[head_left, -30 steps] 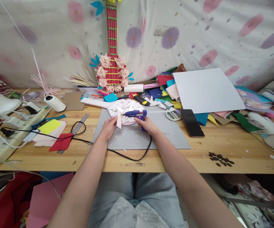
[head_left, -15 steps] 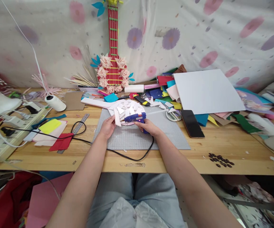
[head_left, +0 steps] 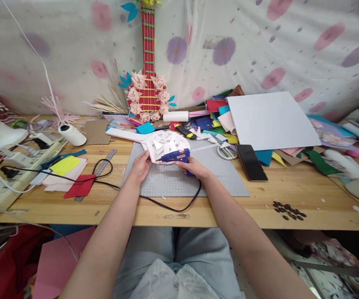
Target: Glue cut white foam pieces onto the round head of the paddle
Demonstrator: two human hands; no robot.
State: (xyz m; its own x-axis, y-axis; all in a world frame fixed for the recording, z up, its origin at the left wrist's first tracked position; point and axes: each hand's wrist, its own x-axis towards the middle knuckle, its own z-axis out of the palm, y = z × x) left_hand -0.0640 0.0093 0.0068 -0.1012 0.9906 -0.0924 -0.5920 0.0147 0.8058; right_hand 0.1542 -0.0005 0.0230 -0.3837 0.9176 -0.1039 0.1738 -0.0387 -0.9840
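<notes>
Over the last second the right hand (head_left: 194, 167) swung the blue glue gun (head_left: 175, 156) from level to nozzle-down and leftward, closer to the white paper piece (head_left: 152, 153). The left hand (head_left: 141, 165) tilted that piece toward the white petal craft (head_left: 167, 144), closing the gap between nozzle and paper.

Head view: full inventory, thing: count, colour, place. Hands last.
Hot glue gun: 1, blue, in right hand, nozzle at white piece.
White foam guitar-shaped piece: 1, white, far edge of mat, left hand on it.
Grey cutting mat: 1, grey, table centre.
Black cord: 1, black, across mat's near edge.
Red paper guitar with pink flowers: 1, against backdrop.
White foam board: 1, right rear.
Black phone: 1, right of mat.
Metal ruler: 1, left of mat.
White thread spool: 1, left rear.
Dark beans: small cluster, near right edge.
Left hand: grips white piece.
Right hand: holds glue gun.
</notes>
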